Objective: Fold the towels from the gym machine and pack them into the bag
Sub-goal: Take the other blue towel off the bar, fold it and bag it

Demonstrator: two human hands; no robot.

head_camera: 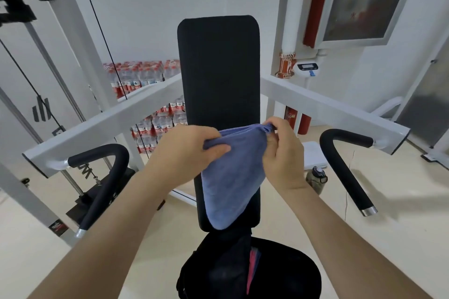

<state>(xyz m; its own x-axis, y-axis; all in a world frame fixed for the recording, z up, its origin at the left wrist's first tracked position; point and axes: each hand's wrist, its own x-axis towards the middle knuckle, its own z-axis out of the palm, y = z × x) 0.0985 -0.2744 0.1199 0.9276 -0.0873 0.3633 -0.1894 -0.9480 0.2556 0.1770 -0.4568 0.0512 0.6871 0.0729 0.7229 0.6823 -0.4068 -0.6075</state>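
Here, one gym machine (102,126) fills the view, with two black foam handles. The left handle (97,182) curves down at eight o'clock of the frame, well apart from the hands. Behind it, at ten o'clock, stacked packs of bottled water (136,77) stand by the wall; their number cannot be told.

Two bare hands meet at the centre on one blue towel (233,177). The left hand (184,153) grips the towel's upper left corner, with the thumb laid across the front of the cloth. The towel hangs doubled over in front of the lower part of the one tall black back pad (218,68), narrowing to a rounded tip at six o'clock. At two o'clock of the towel, the right hand (281,153) pinches the bunched upper right corner between thumb and fingertips.

Below that tip, at six o'clock of the frame, one black bag (279,274) sits open, and a strip of pink and dark blue cloth shows in its mouth. The towel hangs apart from the bag.

Further right, one drinking bottle (317,179) stands on the floor at four o'clock of the right hand. Two red fire extinguishers (297,116) stand at one o'clock of it. The right handle (345,165) bends down at three o'clock of the frame.
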